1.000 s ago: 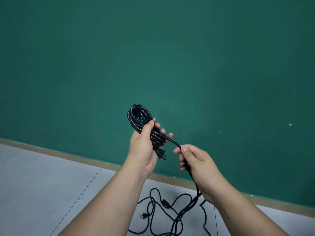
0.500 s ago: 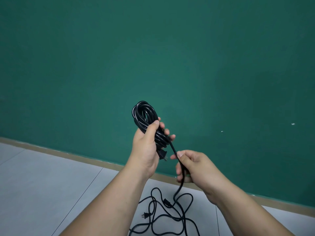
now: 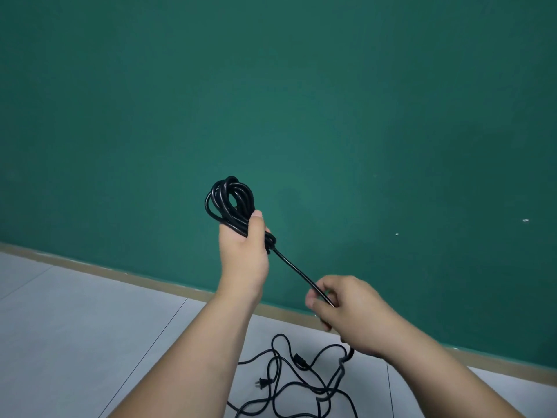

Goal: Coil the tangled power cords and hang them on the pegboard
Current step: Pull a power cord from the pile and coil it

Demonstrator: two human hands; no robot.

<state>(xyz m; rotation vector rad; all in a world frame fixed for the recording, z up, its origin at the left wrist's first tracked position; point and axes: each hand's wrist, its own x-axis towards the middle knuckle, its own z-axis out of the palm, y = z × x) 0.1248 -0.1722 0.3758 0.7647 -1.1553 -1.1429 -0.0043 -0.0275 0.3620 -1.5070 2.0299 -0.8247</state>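
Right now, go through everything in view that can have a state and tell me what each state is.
coil: wound in loops, held up by the left hand.
left hand: thumb and fingers curled round the coil.
cord tail: stretched straight from coil to right hand.
right hand: fingers curled round the cord tail.
tangled cords: uncoiled, lying loose on the floor.
plug: unplugged, lying on the floor.

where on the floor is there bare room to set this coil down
Bare: the grey tiled floor left of the left forearm, up to the tan baseboard; also a narrow strip right of the right forearm. Crowded: between the forearms, where the tangled black power cords and their plugs sprawl.
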